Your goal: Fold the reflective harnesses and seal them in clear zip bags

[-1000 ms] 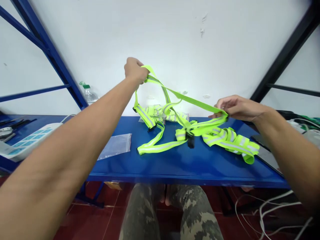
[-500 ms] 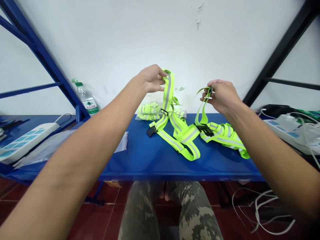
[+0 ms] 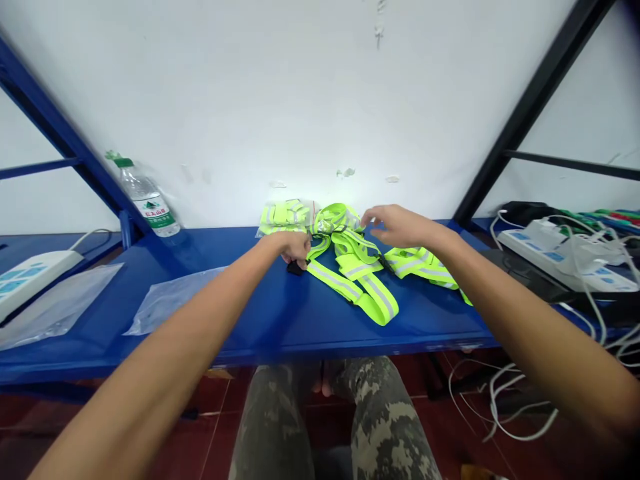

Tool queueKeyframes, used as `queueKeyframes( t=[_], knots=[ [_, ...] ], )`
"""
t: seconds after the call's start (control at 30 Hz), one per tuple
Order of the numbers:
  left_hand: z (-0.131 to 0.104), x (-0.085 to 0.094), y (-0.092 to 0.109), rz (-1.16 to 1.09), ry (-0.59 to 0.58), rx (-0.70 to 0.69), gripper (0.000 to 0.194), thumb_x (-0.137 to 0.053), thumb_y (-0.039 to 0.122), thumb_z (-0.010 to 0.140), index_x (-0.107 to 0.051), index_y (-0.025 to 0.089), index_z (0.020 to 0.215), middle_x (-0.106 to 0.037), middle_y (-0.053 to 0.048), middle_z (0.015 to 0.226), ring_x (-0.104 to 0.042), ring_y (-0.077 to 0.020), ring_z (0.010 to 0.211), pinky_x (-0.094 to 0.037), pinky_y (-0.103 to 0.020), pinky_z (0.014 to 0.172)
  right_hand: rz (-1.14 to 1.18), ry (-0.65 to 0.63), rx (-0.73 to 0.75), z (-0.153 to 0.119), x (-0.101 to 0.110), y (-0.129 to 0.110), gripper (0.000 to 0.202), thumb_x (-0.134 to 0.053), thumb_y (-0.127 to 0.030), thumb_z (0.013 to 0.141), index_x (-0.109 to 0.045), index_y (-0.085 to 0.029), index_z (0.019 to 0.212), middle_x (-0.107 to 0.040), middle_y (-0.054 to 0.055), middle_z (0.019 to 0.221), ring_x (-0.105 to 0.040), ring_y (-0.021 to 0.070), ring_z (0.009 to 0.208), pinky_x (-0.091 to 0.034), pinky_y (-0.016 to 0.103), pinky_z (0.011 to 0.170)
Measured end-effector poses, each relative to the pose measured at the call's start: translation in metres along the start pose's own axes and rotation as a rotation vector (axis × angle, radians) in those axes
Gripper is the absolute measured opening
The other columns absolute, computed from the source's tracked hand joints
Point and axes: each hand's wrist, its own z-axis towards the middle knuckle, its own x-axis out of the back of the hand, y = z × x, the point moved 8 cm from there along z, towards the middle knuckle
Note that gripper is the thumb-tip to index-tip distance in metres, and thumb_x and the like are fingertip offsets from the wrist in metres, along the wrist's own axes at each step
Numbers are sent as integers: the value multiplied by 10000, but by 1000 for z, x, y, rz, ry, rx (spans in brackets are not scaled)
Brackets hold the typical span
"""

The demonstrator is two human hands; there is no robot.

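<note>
A: Hands?
B: Apart: left hand (image 3: 296, 248) at the reflective harness (image 3: 380, 295) on the blue table (image 3: 280, 313), grip unclear; right hand (image 3: 395, 225) loosely spread.
A: Hazard?
B: Overlapped, the harness may tangle if tugged.

Your left arm (image 3: 183, 350) stretches forward to the left side of the reflective harness (image 3: 359, 269), your left hand (image 3: 297, 249) curled closed on it. Your right arm (image 3: 525, 323) reaches to the harness's far right side, your right hand (image 3: 395, 225) empty, fingers loosely bent, thumb apart.
</note>
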Motion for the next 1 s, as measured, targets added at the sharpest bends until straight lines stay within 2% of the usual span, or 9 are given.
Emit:
queueKeyframes(
  t=[0.07,0.17,0.23,0.4,0.53,0.63,0.77,0.9,1.0],
  knots=[
    [-2,3,-8,-38,-8,-54,500,-731,91,486,-651,181,971,-690,-66,886,-630,-220,704,-479,-300,635,-91,-142,-9,-9,-15,5,426,-549,-14,685,-703,-194,1039,-693,93,1073,-648,275,993,-502,355,831],
    [-7,7,-12,44,10,-121,483,-694,93,471,-623,185,940,-679,-51,919,-602,-219,777,-446,-274,670,-143,-344,-13,-22,-44,15,712,-561,46,582,-676,-280,1204,-651,70,1229,-636,294,1092,-501,333,829],
    [-11,4,-10,54,-5,-146,444,-709,151,486,-602,186,916,-659,-38,891,-573,-208,768,-424,-266,665,-169,-383,-16,-23,-60,23,781,-579,47,561,-655,-300,1256,-614,74,1310,-615,307,1152,-498,335,854],
    [-20,-7,2,-50,-101,-233,453,-725,228,510,-581,203,939,-585,1,841,-494,-157,681,-387,-263,659,-134,-296,-71,-14,-65,54,422,-738,-174,626,-747,-244,1042,-703,94,1134,-652,328,1052,-505,385,853],
    [-24,-8,4,-172,-136,-267,463,-740,261,537,-588,209,971,-563,9,830,-486,-147,685,-390,-261,675,35,-154,-29,-14,-34,56,327,-800,-407,633,-768,-222,900,-661,94,1243,-610,344,1124,-491,414,925],
    [-28,9,4,-328,-57,-310,511,-738,259,579,-597,211,1068,-575,2,851,-512,-152,710,-401,-266,689,258,3,-3,-15,-1,44,355,-769,-509,684,-768,-211,876,-693,89,1162,-629,320,1065,-498,422,915],
    [-40,47,8,-548,147,-396,604,-741,208,630,-613,221,1220,-580,0,800,-511,-135,676,-389,-276,680,587,228,-8,-12,33,35,356,-747,-517,750,-731,-199,910,-712,52,910,-644,242,899,-514,422,871],
    [-52,93,7,-866,454,-467,420,-720,193,683,-691,156,1101,-616,-32,808,-543,-141,722,-409,-298,728,910,475,-15,-4,59,37,258,-770,-397,780,-648,-186,865,-654,23,815,-628,196,872,-531,391,847],
    [-58,128,-6,-1185,687,-496,328,-717,199,694,-690,161,1019,-676,-61,916,-601,-190,869,-442,-330,796,1121,597,59,0,82,35,230,-705,-388,841,-575,-198,856,-644,20,836,-642,181,859,-525,384,832]
  ],
)
